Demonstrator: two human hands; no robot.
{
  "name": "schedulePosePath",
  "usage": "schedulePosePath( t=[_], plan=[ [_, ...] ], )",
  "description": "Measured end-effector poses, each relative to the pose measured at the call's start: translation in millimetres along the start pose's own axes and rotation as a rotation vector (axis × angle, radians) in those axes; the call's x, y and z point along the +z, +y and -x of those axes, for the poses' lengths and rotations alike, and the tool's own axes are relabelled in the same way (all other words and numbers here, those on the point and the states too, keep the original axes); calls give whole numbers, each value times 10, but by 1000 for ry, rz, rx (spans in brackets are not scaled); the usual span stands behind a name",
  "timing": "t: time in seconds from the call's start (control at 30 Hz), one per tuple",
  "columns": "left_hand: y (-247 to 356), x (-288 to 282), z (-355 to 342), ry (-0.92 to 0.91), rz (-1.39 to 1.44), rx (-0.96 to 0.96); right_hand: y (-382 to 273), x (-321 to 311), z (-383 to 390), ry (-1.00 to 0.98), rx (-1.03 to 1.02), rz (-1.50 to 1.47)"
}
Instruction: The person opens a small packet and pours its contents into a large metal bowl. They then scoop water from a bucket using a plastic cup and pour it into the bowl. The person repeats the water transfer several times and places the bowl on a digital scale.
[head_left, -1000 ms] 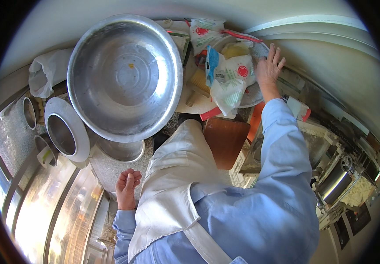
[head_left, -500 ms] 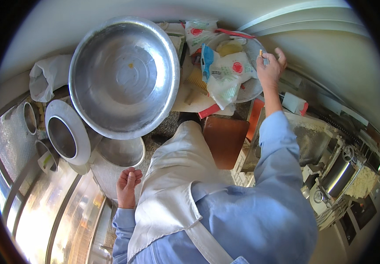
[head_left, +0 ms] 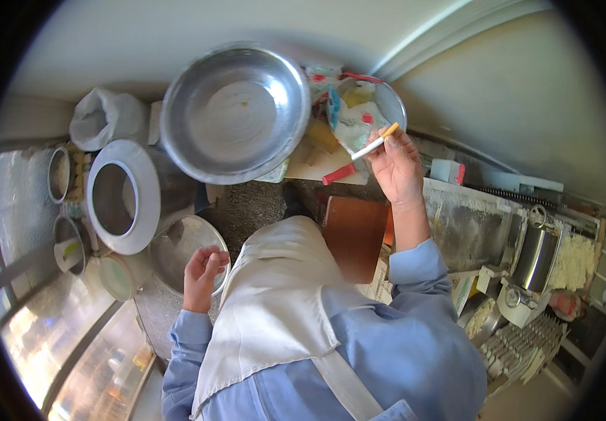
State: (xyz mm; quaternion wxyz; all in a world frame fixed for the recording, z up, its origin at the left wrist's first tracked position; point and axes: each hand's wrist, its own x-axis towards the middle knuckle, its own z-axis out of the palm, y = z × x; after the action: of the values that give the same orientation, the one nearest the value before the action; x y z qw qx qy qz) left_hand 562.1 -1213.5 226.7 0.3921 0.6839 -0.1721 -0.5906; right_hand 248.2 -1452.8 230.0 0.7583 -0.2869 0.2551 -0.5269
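My right hand holds a white cigarette with an orange filter between pinched fingers, above the right end of the work surface. Behind it are a round bowl of plastic packets and a red handle. My left hand hangs beside my white apron, fingers curled loosely with nothing visible in them, over a shallow metal pan.
A large steel basin sits at the back, with a white plastic bag and several metal pots to its left. A brown board lies below the red handle. A floury roller machine stands at right.
My right hand has left the bowl's rim and come down and leftward, now showing a cigarette in its fingers. The view has shifted; my left hand stays low and curled.
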Motion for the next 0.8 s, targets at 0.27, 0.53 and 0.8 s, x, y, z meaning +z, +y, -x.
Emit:
schedulePosePath(
  t=[0.27, 0.53, 0.8],
  plan=[
    [462, -7, 417, -179, -61, 521, 532, 1320, 513, -234, 167, -15],
    [632, 30, 1018, -64, -43, 794, 860, 2121, 977, -445, 312, -6],
    [541, -57, 1236, -91, 322, 710, 806, 2391, 1095, -526, 200, 156]
  ],
)
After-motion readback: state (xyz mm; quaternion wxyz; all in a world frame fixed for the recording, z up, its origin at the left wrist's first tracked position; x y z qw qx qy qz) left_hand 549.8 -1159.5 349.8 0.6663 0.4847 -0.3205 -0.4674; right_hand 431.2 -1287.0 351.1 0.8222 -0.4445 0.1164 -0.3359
